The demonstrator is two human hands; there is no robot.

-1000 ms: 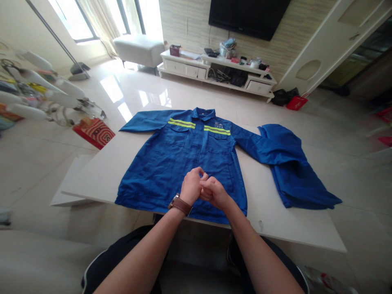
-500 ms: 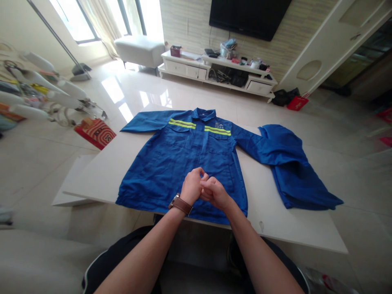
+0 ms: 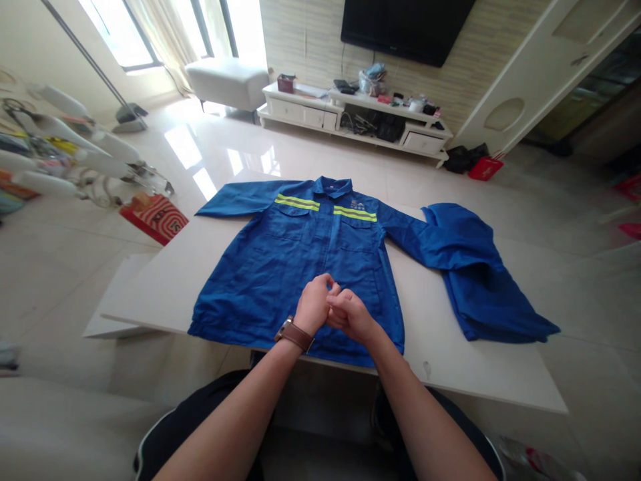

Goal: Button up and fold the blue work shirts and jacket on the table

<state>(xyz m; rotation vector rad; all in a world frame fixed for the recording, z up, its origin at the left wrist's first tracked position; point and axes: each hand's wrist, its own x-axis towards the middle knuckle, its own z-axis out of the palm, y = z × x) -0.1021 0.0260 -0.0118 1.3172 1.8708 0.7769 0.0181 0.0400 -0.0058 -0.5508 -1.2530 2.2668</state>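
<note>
Daylight is being let in by windows (image 3: pixel 115 33) and is being mirrored by a glossy tiled floor (image 3: pixel 320 157). Small items are being carried by a low white cabinet (image 3: pixel 305 115), above which a dark television (image 3: pixel 405 27) is being supported by a patterned wall. Just beside the left edge of a pale tabletop (image 3: pixel 155 287), a red patterned bag (image 3: pixel 156 217) is being glimpsed.

Across its middle, the tabletop is being covered by a blue jacket (image 3: pixel 285 260), which is being displayed front upward, with yellow-green bands (image 3: pixel 297 202) across the chest. Its collar (image 3: pixel 333 187) is being pointed toward the far edge, and its hem (image 3: pixel 240 327) is being lined up with the near edge. One sleeve is being stretched toward the far left corner; the other is being extended toward the right edge, where it is being met by a heap of blue cloth (image 3: pixel 495 294). Which of these is being overlapped cannot be told.

Near the middle of the near edge, the left grip (image 3: pixel 314 304) and the right grip (image 3: pixel 353 317) are being held together, both closed, fingers curled against each other. Whether anything is being enclosed cannot be told. Beneath and beyond them, the jacket's lower front is being shown; whether it is being touched is unclear. A brown-strapped watch (image 3: pixel 302 338) is being worn on the left wrist.
</note>
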